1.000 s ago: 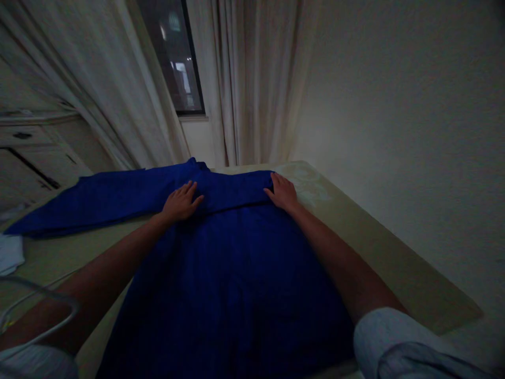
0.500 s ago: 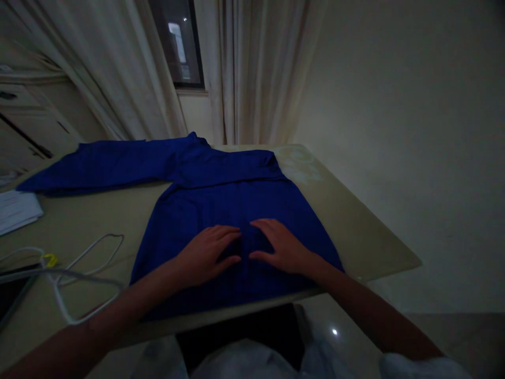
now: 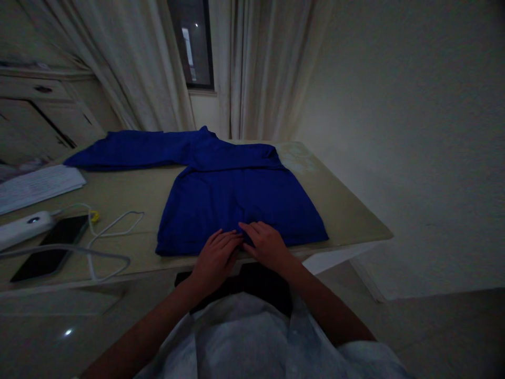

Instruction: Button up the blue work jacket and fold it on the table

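A blue long-sleeved garment (image 3: 236,189) lies on the table, one sleeve (image 3: 142,152) stretched out to the left and the upper part folded over. At the middle of its near hem, my left hand (image 3: 219,258) rests with fingers extended over the cloth. Beside it, my right hand (image 3: 267,246) also lies on the hem, its fingers stretched towards the left hand. The fingertips of both almost meet. Part of the hem under the hands is hidden.
The table (image 3: 347,210) has its near edge just in front of my body. To the left lie a black phone (image 3: 55,247), a white device (image 3: 26,230), a looped white cable (image 3: 110,231) and papers (image 3: 43,184). Curtains (image 3: 268,68) hang behind; a wall (image 3: 426,158) stands right.
Both hands have moved towards me, from the middle of the garment's lower part to its near hem. The view has shifted, showing more of the table's left side.
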A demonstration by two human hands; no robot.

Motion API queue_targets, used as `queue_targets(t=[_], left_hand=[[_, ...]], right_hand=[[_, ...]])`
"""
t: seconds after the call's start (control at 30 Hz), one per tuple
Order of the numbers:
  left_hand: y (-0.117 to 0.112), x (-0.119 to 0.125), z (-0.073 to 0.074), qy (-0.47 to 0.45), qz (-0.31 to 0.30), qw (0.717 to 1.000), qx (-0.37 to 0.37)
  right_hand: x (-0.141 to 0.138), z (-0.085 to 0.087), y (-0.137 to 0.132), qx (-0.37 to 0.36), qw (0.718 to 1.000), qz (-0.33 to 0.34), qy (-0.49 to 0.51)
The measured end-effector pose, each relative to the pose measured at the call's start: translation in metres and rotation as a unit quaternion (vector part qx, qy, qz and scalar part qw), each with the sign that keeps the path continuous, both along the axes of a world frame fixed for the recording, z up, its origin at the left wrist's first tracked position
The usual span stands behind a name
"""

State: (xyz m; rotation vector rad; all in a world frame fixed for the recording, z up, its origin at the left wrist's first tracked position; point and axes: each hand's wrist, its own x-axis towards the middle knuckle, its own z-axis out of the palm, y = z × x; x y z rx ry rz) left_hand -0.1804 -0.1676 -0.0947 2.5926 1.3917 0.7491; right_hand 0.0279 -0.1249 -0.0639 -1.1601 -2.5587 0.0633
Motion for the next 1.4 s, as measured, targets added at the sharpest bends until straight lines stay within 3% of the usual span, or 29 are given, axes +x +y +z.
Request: queue_targets(t=[0.1, 0.17, 0.27, 0.33, 0.43, 0.5, 0.67, 0.73, 0.8, 0.87, 0.97, 1.07, 1.13, 1.27, 1.4], left_hand=[[-0.005, -0.001, -0.002, -0.042, 0.001, 0.999, -0.008], [-0.006, -0.002, -0.003, -0.067, 0.016, 0.998, -0.009], [-0.004, 0.001, -0.002, -0.073, 0.041, 0.996, -0.006], [0.000, 0.007, 0.002, -0.049, 0.052, 0.997, -0.006], [0.006, 0.019, 0.010, 0.023, 0.073, 0.997, -0.010], [0.008, 0.024, 0.014, 0.071, 0.076, 0.994, -0.011], [0.000, 0.002, 0.013, 0.064, 0.031, 0.997, 0.024], [-0.005, -0.022, 0.010, 0.046, 0.081, 0.993, 0.071], [-0.010, -0.050, 0.005, 0.046, 0.179, 0.977, 0.106], [-0.016, -0.077, -0.003, 0.067, 0.245, 0.962, 0.102], [-0.025, -0.110, -0.015, 0.116, 0.222, 0.966, 0.065], [-0.035, -0.130, -0.022, 0.125, 0.167, 0.975, 0.076], [-0.043, -0.141, -0.023, 0.094, 0.129, 0.983, 0.089], [-0.074, -0.164, -0.034, 0.001, 0.110, 0.991, 0.076], [-0.120, -0.179, -0.052, -0.044, 0.199, 0.979, 0.028]], right_hand=[[0.004, -0.006, -0.003, 0.029, 0.999, -0.014, 0.033], [0.009, -0.012, -0.005, 0.052, 0.992, -0.018, 0.116], [0.012, -0.021, -0.010, 0.092, 0.946, -0.075, 0.300], [0.010, -0.028, -0.014, 0.124, 0.920, -0.086, 0.363], [0.006, -0.036, -0.018, 0.139, 0.939, -0.001, 0.314], [0.007, -0.037, -0.019, 0.113, 0.958, 0.044, 0.258], [0.014, -0.027, -0.024, 0.023, 0.982, 0.007, 0.185], [0.015, -0.022, -0.028, -0.010, 0.991, 0.008, 0.131], [0.016, -0.017, -0.030, -0.045, 0.995, 0.035, 0.082], [0.023, -0.011, -0.028, -0.070, 0.993, 0.059, 0.070], [0.051, -0.005, -0.015, -0.046, 0.995, 0.019, 0.085], [0.100, -0.004, -0.001, 0.005, 0.987, -0.150, 0.051], [0.134, -0.006, 0.001, -0.004, 0.977, -0.214, 0.002], [0.183, -0.005, -0.030, -0.046, 0.987, -0.137, -0.072], [0.212, 0.017, -0.082, -0.103, 0.990, -0.088, -0.046]])
